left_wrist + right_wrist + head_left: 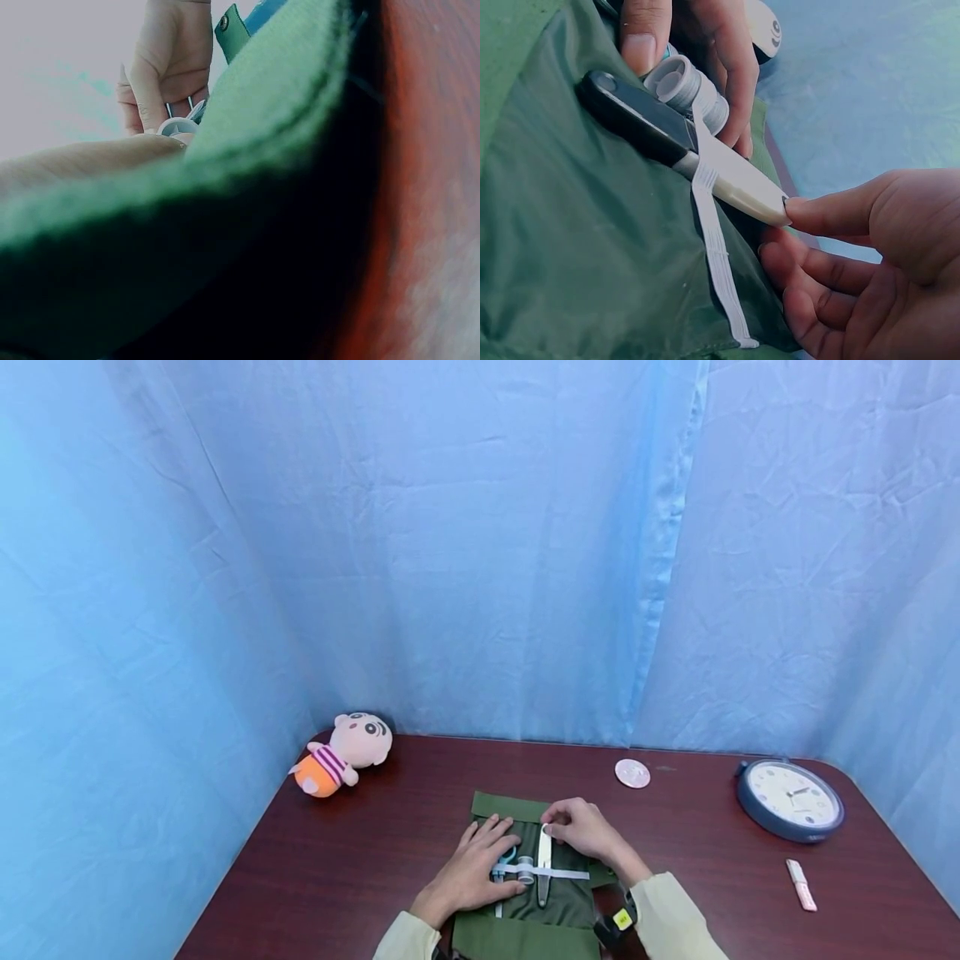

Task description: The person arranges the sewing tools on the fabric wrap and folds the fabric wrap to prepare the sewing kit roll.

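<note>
Dark red desk [337, 877] at bottom. Green cloth case [525, 942] open on it. Left hand [480, 867]: fingers spread, resting on the case. Right hand [588, 831]: thumb and finger pinching the pale end of a knife [545, 847], which runs from there toward the person. Blue scissors [502, 860] partly under left hand. White band [568, 873] crosses the knife. Thread spool [526, 870] beside left thumb.

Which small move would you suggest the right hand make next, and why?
Probably release the black-and-white tool: the right-hand grip pinches its white end, but the white elastic band already crosses its middle, so it should stay put against the green cloth.
</note>
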Tool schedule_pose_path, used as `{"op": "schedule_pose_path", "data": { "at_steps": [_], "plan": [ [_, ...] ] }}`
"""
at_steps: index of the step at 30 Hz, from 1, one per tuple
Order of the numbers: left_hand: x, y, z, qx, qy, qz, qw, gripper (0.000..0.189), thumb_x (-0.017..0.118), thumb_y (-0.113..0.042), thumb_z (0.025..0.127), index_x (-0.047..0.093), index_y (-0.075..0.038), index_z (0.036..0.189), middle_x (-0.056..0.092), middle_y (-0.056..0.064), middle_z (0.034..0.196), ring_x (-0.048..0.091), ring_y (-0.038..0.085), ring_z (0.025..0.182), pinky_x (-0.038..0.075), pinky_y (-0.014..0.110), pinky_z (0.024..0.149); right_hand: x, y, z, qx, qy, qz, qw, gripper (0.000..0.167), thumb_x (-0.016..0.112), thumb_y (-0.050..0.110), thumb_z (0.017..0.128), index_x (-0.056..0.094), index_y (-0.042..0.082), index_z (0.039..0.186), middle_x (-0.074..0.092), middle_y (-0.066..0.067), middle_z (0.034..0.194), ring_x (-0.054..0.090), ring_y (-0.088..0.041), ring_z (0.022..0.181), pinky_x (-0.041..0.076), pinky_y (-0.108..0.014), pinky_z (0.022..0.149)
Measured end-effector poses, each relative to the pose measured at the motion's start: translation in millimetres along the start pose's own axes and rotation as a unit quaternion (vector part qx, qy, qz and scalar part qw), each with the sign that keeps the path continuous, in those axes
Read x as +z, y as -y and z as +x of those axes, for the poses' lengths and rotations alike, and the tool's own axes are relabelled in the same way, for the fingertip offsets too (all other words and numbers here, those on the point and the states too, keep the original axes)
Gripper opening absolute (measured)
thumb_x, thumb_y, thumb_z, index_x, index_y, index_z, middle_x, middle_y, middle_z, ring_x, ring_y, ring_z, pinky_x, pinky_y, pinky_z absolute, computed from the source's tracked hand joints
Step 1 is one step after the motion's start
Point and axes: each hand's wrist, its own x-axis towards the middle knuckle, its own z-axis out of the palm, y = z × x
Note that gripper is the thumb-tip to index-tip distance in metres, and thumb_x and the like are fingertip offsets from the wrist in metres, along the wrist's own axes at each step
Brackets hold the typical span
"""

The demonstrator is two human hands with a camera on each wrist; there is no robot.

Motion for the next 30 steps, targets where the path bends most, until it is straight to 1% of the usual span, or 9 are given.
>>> {"op": "schedule_pose_path", "data": {
  "at_steps": [5,12,19,26,30],
  "plan": [
    [-0.4,-0.2,0.6,0.0,0.0,0.0,1.0,0.061,0.067,-0.055,0.091,0.054,-0.023,0.142,0.038,0.001,0.162,0.029,0.026,0.154,0.026,0.057,0.124,0.1,-1.0,-1.2,-0.006,0.003,-0.013,0.9999,0.011,0.066,0.008,0.093,0.075,0.003,0.097,0.07,-0.005,0.077,0.059,-0.011,0.066,0.047,-0.024,0.059],
    [0.2,-0.2,0.0,-0.001,-0.002,0.002,1.0,0.061,0.067,-0.054,0.09,0.055,-0.023,0.142,0.039,0.002,0.162,0.03,0.026,0.154,0.027,0.056,0.123,-0.4,-1.2,-3.6,-0.015,0.008,-0.036,0.9992,0.011,0.067,0.008,0.093,0.077,0.006,0.096,0.072,-0.003,0.087,0.057,-0.008,0.072,0.048,-0.023,0.064],
    [0.4,-0.3,0.2,-0.003,-0.002,0.001,1.0,0.062,0.067,-0.055,0.09,0.054,-0.024,0.142,0.039,0.002,0.162,0.029,0.026,0.154,0.027,0.057,0.123,-0.4,-0.7,-3.5,-0.024,0.021,-0.049,0.9983,0.011,0.067,0.01,0.093,0.078,0.009,0.094,0.075,-0.001,0.089,0.059,-0.006,0.076,0.048,-0.022,0.066],
    [-0.2,-1.2,-0.4,-0.005,0.0,-0.004,1.0,0.061,0.067,-0.054,0.09,0.055,-0.024,0.142,0.039,0.002,0.162,0.029,0.026,0.154,0.026,0.056,0.124,-0.5,-0.6,-3.7,-0.016,0.025,-0.051,0.9982,0.011,0.068,0.012,0.093,0.078,0.011,0.095,0.076,-0.001,0.091,0.062,-0.009,0.081,0.049,-0.023,0.069],
    [0.2,-1.2,-0.4,-0.004,0.0,-0.009,1.0,0.061,0.068,-0.054,0.09,0.055,-0.024,0.142,0.038,0.002,0.162,0.029,0.026,0.154,0.025,0.056,0.124,-1.1,-1.4,-4.5,-0.02,0.028,-0.053,0.998,0.011,0.068,0.013,0.093,0.079,0.012,0.095,0.077,-0.003,0.095,0.065,-0.012,0.084,0.05,-0.024,0.069]
  ]
}}
